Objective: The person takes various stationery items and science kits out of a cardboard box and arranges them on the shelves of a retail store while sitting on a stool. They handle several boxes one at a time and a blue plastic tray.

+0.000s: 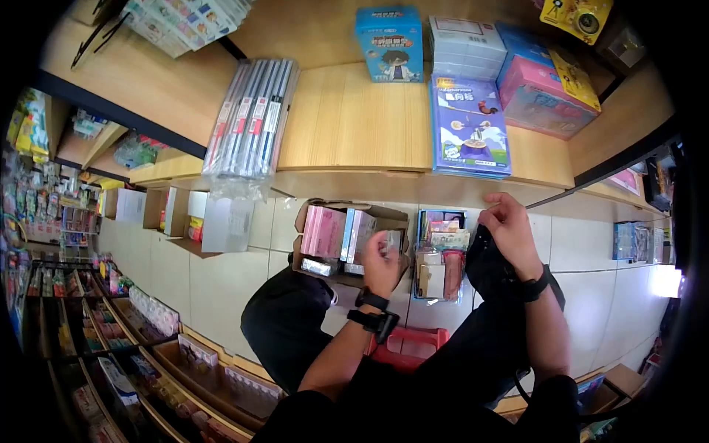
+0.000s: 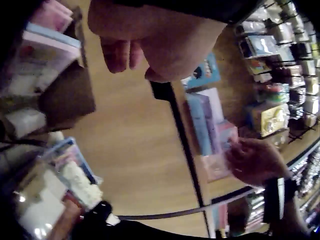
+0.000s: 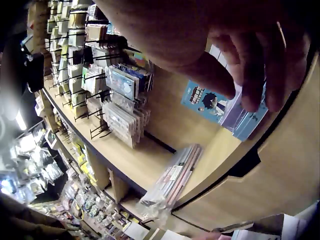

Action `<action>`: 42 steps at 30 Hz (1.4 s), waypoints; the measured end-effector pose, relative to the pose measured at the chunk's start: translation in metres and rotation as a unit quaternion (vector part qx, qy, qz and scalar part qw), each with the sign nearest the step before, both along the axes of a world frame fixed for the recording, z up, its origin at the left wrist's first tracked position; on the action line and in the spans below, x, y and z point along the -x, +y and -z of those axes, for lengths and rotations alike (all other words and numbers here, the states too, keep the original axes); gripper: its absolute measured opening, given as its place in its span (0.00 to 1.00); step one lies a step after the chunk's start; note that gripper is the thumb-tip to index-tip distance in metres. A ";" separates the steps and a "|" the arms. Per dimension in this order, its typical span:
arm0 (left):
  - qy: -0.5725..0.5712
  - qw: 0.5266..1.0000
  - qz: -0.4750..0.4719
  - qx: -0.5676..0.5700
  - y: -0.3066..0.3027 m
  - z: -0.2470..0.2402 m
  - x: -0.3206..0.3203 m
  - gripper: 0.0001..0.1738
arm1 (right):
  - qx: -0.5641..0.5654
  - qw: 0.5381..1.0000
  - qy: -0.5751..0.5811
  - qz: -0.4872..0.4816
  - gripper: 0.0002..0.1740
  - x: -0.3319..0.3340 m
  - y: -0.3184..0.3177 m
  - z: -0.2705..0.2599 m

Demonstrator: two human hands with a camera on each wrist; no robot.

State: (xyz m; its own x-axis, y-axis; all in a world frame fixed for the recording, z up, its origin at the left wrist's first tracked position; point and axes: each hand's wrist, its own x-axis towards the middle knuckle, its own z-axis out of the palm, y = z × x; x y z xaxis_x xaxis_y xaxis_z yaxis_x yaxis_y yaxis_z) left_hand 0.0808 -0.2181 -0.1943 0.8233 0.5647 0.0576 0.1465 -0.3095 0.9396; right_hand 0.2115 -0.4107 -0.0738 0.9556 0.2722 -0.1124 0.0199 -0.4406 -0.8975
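My left hand is over the right part of an open cardboard box holding pink boxes and pale boxes; its fingers are loosely bent with nothing visible between them. My right hand hovers above my knee, before the shelf edge, fingers relaxed and apparently empty. From the right wrist, its fingers overlap purple and blue packages, with contact unclear. On the shelf stand a blue box, a purple illustrated stack and a pink box.
Beside the cardboard box lies a blue-edged container with assorted packs. Plastic-wrapped flat packs overhang the shelf's left part. A red stool is beneath the person. More cartons stand left on the tiles; hanging packets line the shelving.
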 end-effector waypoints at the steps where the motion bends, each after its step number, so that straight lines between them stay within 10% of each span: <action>1: 0.030 0.999 -0.028 -0.004 0.010 0.022 0.016 0.21 | -0.006 1.000 0.013 -0.023 0.23 0.001 0.001 0.000; 6: 0.256 0.916 -0.141 -0.276 0.082 0.083 0.054 0.32 | -0.002 0.998 -0.008 -0.061 0.13 0.009 0.024 0.003; 17: 0.322 0.894 -0.119 -0.287 0.110 0.136 0.058 0.29 | 0.110 0.986 -0.035 -0.119 0.14 0.005 0.060 0.007; 30: 0.216 0.940 -0.073 -0.253 0.146 -0.004 0.088 0.23 | 0.142 0.976 -0.068 -0.153 0.13 0.014 0.059 0.009; 34: 0.250 0.964 -0.087 -0.029 0.157 -0.113 0.119 0.18 | 0.141 0.970 -0.081 -0.181 0.13 0.019 0.056 0.016; 42: 0.133 0.943 -0.044 0.303 0.160 -0.148 0.145 0.12 | -0.058 0.961 0.103 -0.250 0.22 0.021 0.061 0.037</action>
State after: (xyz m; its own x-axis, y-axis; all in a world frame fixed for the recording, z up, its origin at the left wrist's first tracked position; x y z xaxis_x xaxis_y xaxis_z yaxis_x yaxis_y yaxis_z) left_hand -0.0640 -0.0584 -0.0460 0.7120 0.4940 -0.4990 0.4017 0.2962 0.8665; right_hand 0.1908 -0.3502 -0.1108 0.6632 0.7130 -0.2276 0.0189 -0.3200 -0.9472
